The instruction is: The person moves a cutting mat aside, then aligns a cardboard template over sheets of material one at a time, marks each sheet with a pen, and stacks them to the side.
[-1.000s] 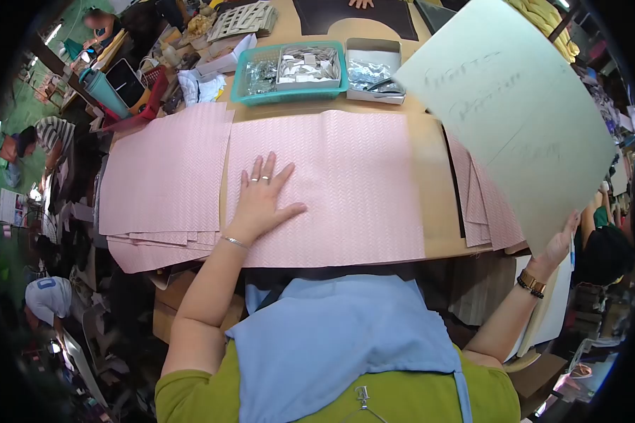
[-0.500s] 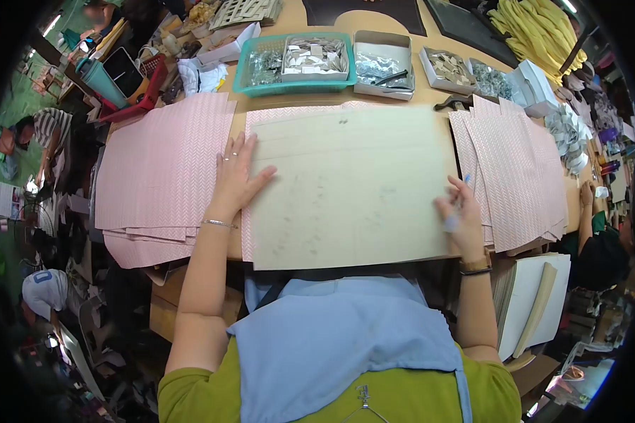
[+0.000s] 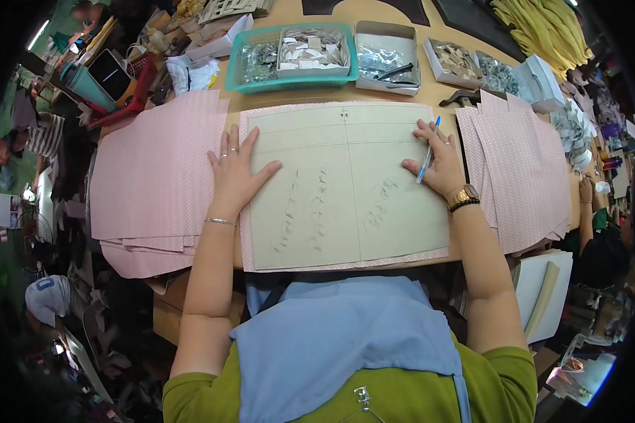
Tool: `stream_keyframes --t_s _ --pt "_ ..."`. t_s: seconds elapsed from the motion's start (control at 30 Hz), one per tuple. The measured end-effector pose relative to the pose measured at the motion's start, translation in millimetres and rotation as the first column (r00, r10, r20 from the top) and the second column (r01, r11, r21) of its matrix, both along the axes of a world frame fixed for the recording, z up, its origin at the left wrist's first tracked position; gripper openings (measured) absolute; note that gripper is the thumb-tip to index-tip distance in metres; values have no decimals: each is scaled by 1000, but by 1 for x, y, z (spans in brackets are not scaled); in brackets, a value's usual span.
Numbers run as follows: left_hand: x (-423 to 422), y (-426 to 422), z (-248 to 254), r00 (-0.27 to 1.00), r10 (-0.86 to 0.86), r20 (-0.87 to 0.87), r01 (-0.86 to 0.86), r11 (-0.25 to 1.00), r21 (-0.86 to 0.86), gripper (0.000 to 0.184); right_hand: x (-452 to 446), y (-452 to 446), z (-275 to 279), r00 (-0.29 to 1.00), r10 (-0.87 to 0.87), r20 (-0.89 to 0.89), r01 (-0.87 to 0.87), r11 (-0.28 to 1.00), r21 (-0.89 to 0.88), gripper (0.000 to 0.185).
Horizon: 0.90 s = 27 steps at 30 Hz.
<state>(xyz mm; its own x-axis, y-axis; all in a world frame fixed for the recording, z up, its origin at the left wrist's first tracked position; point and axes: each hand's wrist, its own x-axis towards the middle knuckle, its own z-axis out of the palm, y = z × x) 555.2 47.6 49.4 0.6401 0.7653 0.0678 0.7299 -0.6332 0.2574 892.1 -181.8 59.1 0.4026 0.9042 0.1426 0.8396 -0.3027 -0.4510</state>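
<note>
A grey-green card template (image 3: 310, 211) with ruled lines and handwriting lies flat on a pink woven-pattern sheet (image 3: 441, 255), whose edges show around it. My left hand (image 3: 241, 169) rests open on the template's left edge, fingers spread, a ring on one finger. At the right edge, my right hand (image 3: 436, 158) holds a blue pen (image 3: 425, 163) that slants between thumb and fingers. The right fingertips lie on or just over the template's upper right part.
Pink sheets are stacked at left (image 3: 155, 176) and right (image 3: 522, 176). Behind stand a teal basket (image 3: 236, 83), a white box with a black-handled tool (image 3: 388, 88) and a box of small tan pieces (image 3: 453, 63). Co-workers sit at both sides.
The template has settled flat and squared over the pink sheet. My right hand has moved up and slightly left onto its edge; my left hand has stayed nearly in place.
</note>
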Motion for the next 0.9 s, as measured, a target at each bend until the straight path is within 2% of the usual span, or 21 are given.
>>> stream_keyframes --t_s 0.1,0.17,0.4,0.5,0.6,0.7,0.77,0.9 --pt "1 3 -4 1000 11 -8 -11 1000 12 83 6 -3 -8 994 10 -111 6 990 144 61" --pt "1 2 -2 1000 24 9 -24 1000 -8 80 7 -2 -11 994 -6 -106 24 984 174 59" --pt "-1 7 -7 997 33 62 -31 999 -27 76 10 -4 -11 971 14 -238 38 976 213 53" --pt "0 6 -6 998 29 64 -27 999 -25 76 8 -1 -12 953 -49 -300 117 970 211 54" --pt "-1 9 -7 999 33 31 -33 999 -12 79 14 0 -24 982 -8 -190 63 956 287 52" --pt "-1 9 -10 997 19 70 -20 1000 15 82 14 -1 -25 965 -100 -243 160 956 244 53" --pt "-1 11 -13 998 12 61 -13 1000 19 82 21 -1 -33 982 -114 -152 147 963 228 55" --pt "0 14 -18 997 6 73 -10 998 63 83 27 2 -43 975 -49 -215 102 965 240 54"
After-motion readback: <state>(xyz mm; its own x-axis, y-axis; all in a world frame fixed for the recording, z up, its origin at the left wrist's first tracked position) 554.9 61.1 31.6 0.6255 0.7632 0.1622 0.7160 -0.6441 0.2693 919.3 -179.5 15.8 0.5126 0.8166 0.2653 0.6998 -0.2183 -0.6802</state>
